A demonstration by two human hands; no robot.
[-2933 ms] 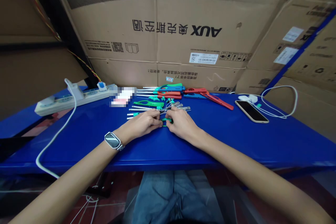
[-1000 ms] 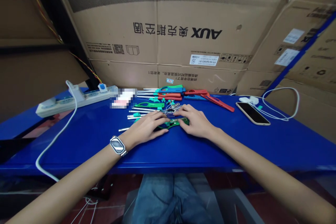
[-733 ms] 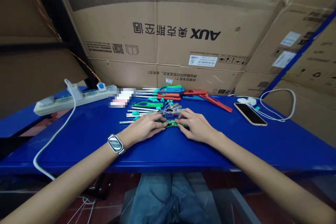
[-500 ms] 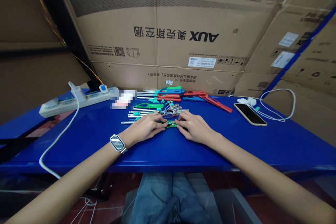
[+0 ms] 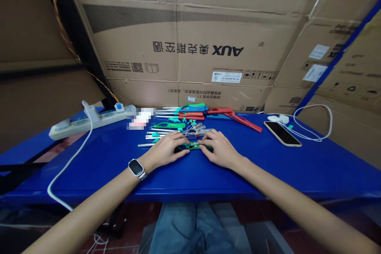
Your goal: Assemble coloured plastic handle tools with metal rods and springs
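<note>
A green lighter shell [image 5: 191,146] with small parts inside lies flat on the blue table [image 5: 268,162]. My left hand [image 5: 165,150], a smartwatch on its wrist, holds the shell's left end with its fingertips. My right hand [image 5: 218,149] pinches the shell's right end. Just behind my hands lie several metal tubes [image 5: 154,134] and a tangle of thin wires and small parts [image 5: 195,127]. Farther back sits a row of green, blue and red lighter bodies [image 5: 190,110].
A white power strip [image 5: 86,120] with a plugged cable [image 5: 67,166] lies at the back left. A phone [image 5: 282,133] and a white charger cable [image 5: 312,127] rest at the right. Large cardboard boxes [image 5: 190,47] stand behind the table.
The green shell now lies flat on the table between both hands, where about three seconds ago they pinched a small green part. The camera has tilted up slightly.
</note>
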